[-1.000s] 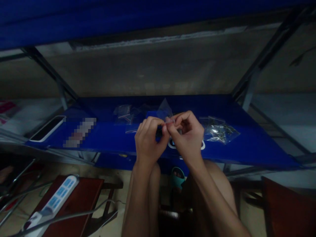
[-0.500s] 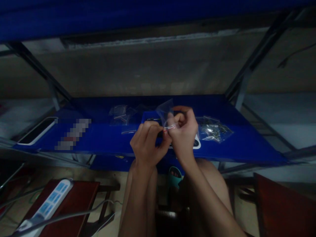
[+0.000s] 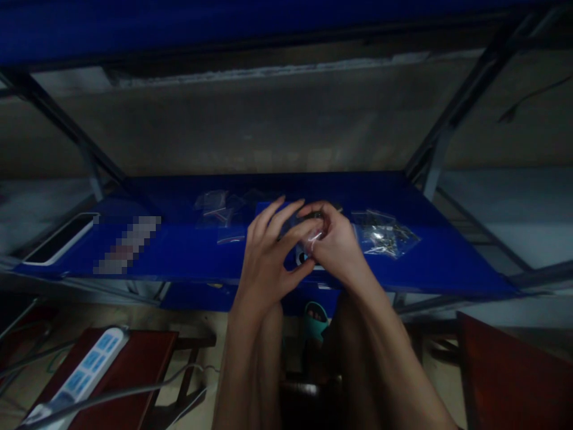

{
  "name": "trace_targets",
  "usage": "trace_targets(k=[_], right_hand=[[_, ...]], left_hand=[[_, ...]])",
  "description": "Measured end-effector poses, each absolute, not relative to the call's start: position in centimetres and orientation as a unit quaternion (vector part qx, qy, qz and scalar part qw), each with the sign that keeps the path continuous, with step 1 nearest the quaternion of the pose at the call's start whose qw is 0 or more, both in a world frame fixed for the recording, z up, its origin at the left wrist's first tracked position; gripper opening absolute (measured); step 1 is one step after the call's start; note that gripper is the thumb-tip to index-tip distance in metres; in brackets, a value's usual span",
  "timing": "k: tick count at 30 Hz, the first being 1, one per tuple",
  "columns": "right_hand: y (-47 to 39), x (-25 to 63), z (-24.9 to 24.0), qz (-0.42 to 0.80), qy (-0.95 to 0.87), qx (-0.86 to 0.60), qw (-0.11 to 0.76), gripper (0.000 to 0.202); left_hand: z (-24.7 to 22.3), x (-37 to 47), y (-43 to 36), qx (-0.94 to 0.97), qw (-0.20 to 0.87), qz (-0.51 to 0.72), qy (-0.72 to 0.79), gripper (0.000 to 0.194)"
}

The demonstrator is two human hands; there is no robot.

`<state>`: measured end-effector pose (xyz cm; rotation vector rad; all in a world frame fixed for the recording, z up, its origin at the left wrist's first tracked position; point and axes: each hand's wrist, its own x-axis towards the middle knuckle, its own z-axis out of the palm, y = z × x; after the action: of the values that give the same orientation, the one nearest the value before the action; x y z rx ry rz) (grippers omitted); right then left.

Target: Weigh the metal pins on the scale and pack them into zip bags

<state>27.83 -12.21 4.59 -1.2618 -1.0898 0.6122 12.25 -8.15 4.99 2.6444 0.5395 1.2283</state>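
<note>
My right hand [image 3: 335, 242] is closed round a small clear plastic bag [image 3: 314, 237], which shows between its fingers and thumb. My left hand [image 3: 268, 257] is just left of it, fingers spread and thumb out. Its fingertips reach over the bag's near side; whether they touch it I cannot tell. Behind my hands part of a blue tray [image 3: 264, 208] shows, its contents mostly hidden. Under them lies a white object with a dark round mark [image 3: 301, 258], largely covered. Right of my hands lie clear bags of small metal pieces [image 3: 385, 237].
Several flat clear bags [image 3: 219, 206] lie left on the blue table [image 3: 188, 254]. A white-edged phone [image 3: 62, 239] and a pixelated item [image 3: 129, 245] are farther left. Below, a power strip [image 3: 92, 361] rests on a red-brown stool [image 3: 147, 364]. A blue shelf [image 3: 268, 24] overhangs the table.
My left hand has gone from pinching at the bag's edge to spread fingers. The bag, which stood up between both hands, is now bunched lower in my right hand.
</note>
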Motion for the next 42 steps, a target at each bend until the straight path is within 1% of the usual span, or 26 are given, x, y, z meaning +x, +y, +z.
trace_targets(k=[3,6,7,9,11,13,14,16,17,19,21,22,24,26,29,31,34,38,40,42], right_hand=[[-12.7,28.4,4.7,0.34,-0.475,-0.552,0.595,0.044],[-13.7,28.9,5.8,0.432,-0.488,-0.517,0.555,0.045],[-14.1,29.2,6.2,0.453,-0.492,-0.504,0.546,0.045],[-14.8,29.7,6.7,0.459,-0.487,-0.495,0.554,0.043],[-15.1,30.5,6.6,0.383,-0.462,-0.523,0.606,0.044],[-15.0,31.5,5.8,0.219,-0.438,-0.594,0.639,0.044],[-14.7,31.9,5.2,0.122,-0.434,-0.637,0.625,0.043],[-14.1,32.6,3.9,-0.031,-0.448,-0.707,0.547,0.047],[-13.7,32.8,3.3,-0.07,-0.462,-0.728,0.501,0.05],[-13.2,32.9,2.4,-0.089,-0.489,-0.754,0.429,0.049],[-12.9,32.8,2.0,-0.071,-0.503,-0.767,0.392,0.039],[-12.9,32.7,2.0,-0.056,-0.507,-0.768,0.387,0.033],[-13.0,32.5,2.4,-0.02,-0.513,-0.755,0.408,0.026],[-13.3,32.1,3.1,0.031,-0.519,-0.714,0.47,0.028],[-13.8,31.0,4.3,0.147,-0.516,-0.606,0.588,0.034],[-14.1,30.1,5.0,0.225,-0.513,-0.542,0.627,0.036],[-14.3,29.0,5.6,0.29,-0.53,-0.492,0.627,0.039],[-14.2,28.8,5.5,0.326,-0.526,-0.454,0.641,0.052],[-14.0,28.9,5.4,0.328,-0.511,-0.448,0.656,0.05],[-13.9,29.0,5.4,0.312,-0.513,-0.458,0.655,0.04]], left_hand=[[5.0,12.2,-8.2,0.887,0.124,0.406,0.183,0.047],[5.1,12.2,-8.3,0.871,0.149,0.429,0.185,0.037],[5.1,12.2,-8.3,0.86,0.156,0.447,0.19,0.036],[5.0,12.1,-8.3,0.829,0.166,0.492,0.21,0.041],[4.9,11.9,-8.1,0.795,0.18,0.527,0.241,0.047],[4.8,11.6,-7.8,0.772,0.194,0.541,0.27,0.048],[4.7,11.5,-7.6,0.765,0.201,0.544,0.282,0.047],[4.5,11.4,-7.2,0.757,0.211,0.542,0.297,0.043],[4.5,11.4,-7.0,0.755,0.215,0.541,0.301,0.043],[4.3,11.5,-6.7,0.753,0.226,0.537,0.306,0.042],[4.1,11.5,-6.4,0.755,0.238,0.529,0.306,0.04],[3.9,11.6,-6.4,0.756,0.246,0.525,0.306,0.04],[3.7,11.6,-6.2,0.756,0.264,0.514,0.307,0.041],[3.5,11.5,-6.2,0.757,0.277,0.505,0.308,0.043],[3.3,11.5,-6.1,0.766,0.282,0.493,0.301,0.044],[3.4,11.5,-6.0,0.771,0.283,0.489,0.292,0.045],[3.6,11.6,-6.1,0.776,0.298,0.483,0.274,0.045],[3.7,11.5,-6.2,0.767,0.349,0.48,0.246,0.048],[3.7,11.5,-6.3,0.753,0.384,0.48,0.234,0.052],[3.6,11.4,-6.3,0.739,0.416,0.48,0.227,0.055]])
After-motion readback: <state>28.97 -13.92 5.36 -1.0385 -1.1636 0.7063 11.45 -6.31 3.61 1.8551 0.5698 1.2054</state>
